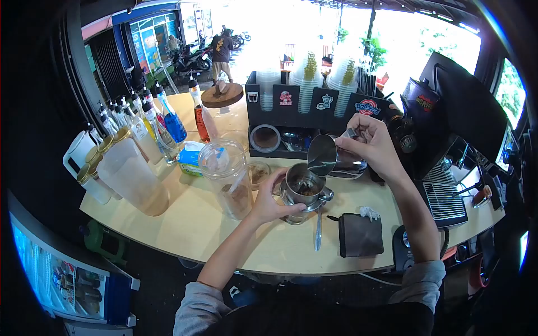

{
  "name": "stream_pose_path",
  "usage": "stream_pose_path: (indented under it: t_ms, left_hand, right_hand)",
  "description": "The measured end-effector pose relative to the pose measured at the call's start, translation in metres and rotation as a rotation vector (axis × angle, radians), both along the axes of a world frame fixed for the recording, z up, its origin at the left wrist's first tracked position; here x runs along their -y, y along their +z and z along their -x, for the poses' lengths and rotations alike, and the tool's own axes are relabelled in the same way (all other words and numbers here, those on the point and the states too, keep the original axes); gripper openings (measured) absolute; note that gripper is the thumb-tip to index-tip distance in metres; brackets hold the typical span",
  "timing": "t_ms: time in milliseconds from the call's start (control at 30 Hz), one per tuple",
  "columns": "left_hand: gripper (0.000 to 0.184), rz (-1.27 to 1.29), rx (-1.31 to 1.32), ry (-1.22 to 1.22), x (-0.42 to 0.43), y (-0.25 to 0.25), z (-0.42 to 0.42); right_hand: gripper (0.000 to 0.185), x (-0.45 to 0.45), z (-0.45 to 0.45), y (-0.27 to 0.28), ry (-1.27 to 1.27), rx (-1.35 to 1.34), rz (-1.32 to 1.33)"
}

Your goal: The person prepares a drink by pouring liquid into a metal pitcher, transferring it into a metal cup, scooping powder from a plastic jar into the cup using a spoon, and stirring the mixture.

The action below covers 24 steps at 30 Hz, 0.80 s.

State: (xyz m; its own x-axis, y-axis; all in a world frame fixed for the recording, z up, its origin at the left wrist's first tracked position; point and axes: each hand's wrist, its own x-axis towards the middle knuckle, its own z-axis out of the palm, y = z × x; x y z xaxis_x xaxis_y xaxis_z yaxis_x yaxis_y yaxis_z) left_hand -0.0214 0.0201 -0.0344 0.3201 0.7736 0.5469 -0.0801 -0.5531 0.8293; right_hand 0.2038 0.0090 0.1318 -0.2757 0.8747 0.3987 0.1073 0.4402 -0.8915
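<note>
Right hand (371, 139) has fingers gripping pitcher (324, 152) just right of cup (305, 186), long axis tipped toward it, mouth near rim; left hand (272, 203) fingers clasp cup's left side.

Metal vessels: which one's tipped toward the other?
The metal pitcher in the right hand; its mouth tilts toward the metal cup that the left hand holds.

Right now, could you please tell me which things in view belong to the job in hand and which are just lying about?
In use:
- metal pitcher, tilted in the right hand
- metal cup, below it, held by the left hand

Apparently idle, untouched:
- dark cloth
- blue bottle
- stacked plastic cups
</note>
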Motion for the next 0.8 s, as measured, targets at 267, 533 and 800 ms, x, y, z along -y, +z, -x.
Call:
stream_pose_path:
  t_ms: [267, 533, 800]
  left_hand:
    - [0.084, -0.010, 0.001, -0.009, -0.001, -0.001, -0.001]
    - [0.084, -0.008, -0.001, -0.003, 0.001, 0.001, 0.000]
    - [0.085, -0.008, 0.013, 0.004, 0.001, 0.000, -0.001]
  right_hand:
    - [0.020, -0.005, 0.003, 0.000, -0.043, 0.097, -0.070]
    - [0.021, -0.005, 0.008, 0.004, -0.066, 0.114, -0.044]
    - [0.021, -0.010, 0.011, 0.002, -0.045, 0.147, -0.098]
